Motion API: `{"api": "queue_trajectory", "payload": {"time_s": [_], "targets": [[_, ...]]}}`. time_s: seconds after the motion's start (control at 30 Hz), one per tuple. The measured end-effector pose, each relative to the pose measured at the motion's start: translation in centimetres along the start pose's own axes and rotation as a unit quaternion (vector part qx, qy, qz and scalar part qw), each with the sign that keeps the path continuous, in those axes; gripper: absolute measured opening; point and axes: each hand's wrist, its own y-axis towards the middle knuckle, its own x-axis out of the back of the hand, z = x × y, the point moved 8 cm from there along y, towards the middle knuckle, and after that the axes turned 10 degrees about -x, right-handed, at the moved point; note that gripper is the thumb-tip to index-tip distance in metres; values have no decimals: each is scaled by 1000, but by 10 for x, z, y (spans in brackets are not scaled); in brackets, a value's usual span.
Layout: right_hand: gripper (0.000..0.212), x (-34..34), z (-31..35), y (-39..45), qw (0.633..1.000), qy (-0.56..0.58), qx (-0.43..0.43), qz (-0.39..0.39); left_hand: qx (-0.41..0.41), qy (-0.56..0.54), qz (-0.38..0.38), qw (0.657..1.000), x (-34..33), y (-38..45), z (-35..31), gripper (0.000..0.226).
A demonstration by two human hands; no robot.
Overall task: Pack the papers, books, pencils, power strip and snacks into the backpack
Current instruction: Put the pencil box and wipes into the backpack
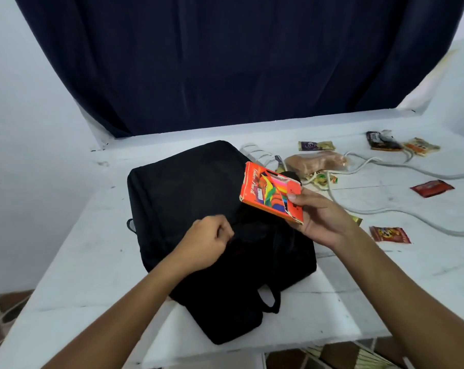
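The backpack [198,209] lies flat on the white table [65,262], black and hard to read in its folds. The left hand [209,241] rests on its middle with fingers curled, pinching what looks like the edge of an opening or a zip pull; which of the two cannot be made out against the dark cloth. To the right, the right hand [318,219] clamps the pencil box [272,193] by its near end, thumb on top and fingers beneath, holding it tilted above the bag, just beside the spot the left hand holds.

So the pencils appear to be the step in hand. The next move probably calls for the left hand to lift the flap wide enough, then for the box to go in end first, angled down into the gap.

Further right, well apart from the bag, the power strip's cord [385,209] snakes over the table, with a bread pack [316,163] and several snack packets [389,234] scattered around it, not yet packed. No papers or books can be seen.
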Motion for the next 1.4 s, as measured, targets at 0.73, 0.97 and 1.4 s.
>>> {"api": "queue_trajectory", "payload": {"time_s": [0.73, 0.97, 1.4], "targets": [[16, -70, 17, 118, 984, 165, 0, -65, -68, 436, -116, 890, -17, -3, -12, 71], [38, -53, 28, 127, 986, 163, -23, -26, 55, 458, -8, 887, 10, 64, 69, 93], [58, -25, -12, 89, 951, -216, -184, 119, 58, 211, -24, 976, 131, 142, 56, 51]]}}
